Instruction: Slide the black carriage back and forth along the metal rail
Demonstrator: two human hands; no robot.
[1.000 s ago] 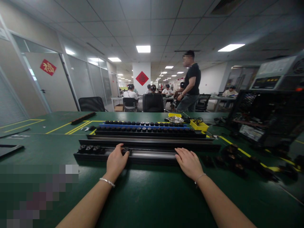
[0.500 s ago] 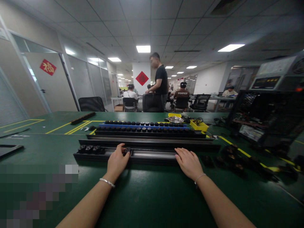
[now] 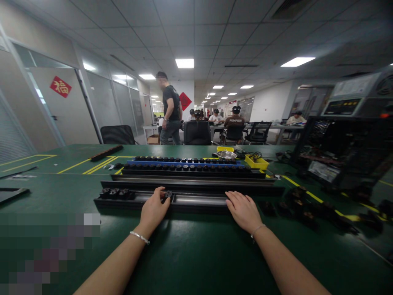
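A long black rail (image 3: 199, 200) with a shiny metal channel lies crosswise in front of me. My left hand (image 3: 154, 209) is at its middle-left, thumb and fingers closed around a small black round part (image 3: 168, 194) seated in the channel. Three similar black parts (image 3: 114, 192) sit together at the rail's left end. On the rail's right end rests my right hand (image 3: 245, 209), its fingers stretched out flat and holding nothing; the rail end beneath it is hidden.
Behind lie another black rail (image 3: 196, 188) and a blue strip (image 3: 184, 164) between rows of black parts. Loose dark parts (image 3: 297, 205) are heaped at right, near an open machine case (image 3: 325, 151). A yellow tray (image 3: 256, 162) and metal dish (image 3: 226, 155) stand farther back. A person (image 3: 172, 106) walks beyond.
My left hand and the black part have shifted slightly right along the rail. My right hand stays in place. The person in the background has walked left.
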